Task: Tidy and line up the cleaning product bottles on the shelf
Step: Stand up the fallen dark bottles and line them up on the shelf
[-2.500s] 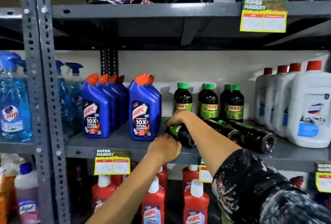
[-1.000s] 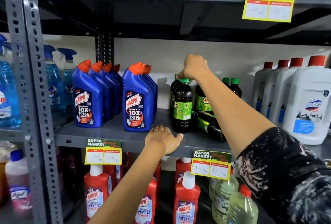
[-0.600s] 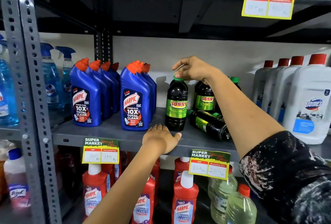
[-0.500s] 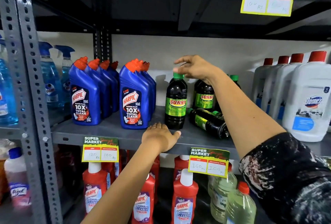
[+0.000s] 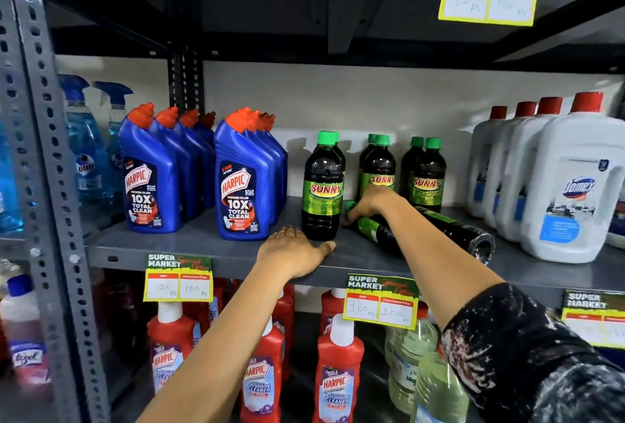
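Dark Sunny bottles with green caps stand on the grey middle shelf (image 5: 209, 246). One upright Sunny bottle (image 5: 323, 189) stands at the front, with two more pairs behind it to the right. Two Sunny bottles lie on their sides: the near fallen bottle (image 5: 373, 231) and a second fallen bottle (image 5: 463, 236) further right. My right hand (image 5: 370, 201) is curled over the neck end of the near fallen bottle. My left hand (image 5: 294, 250) lies flat, fingers spread, on the shelf's front edge just below the upright bottle.
Blue Harpic bottles (image 5: 243, 182) stand in two rows at the left. White Domex jugs (image 5: 571, 182) fill the right. Blue spray bottles (image 5: 84, 141) stand past the upright post (image 5: 44, 152). Red Harpic bottles (image 5: 338, 361) and price tags (image 5: 380, 302) are below.
My right hand stood a fallen Sunny bottle upright at the front, let go of its cap, and dropped down onto the neck of the near fallen bottle. My left hand stayed on the shelf edge.
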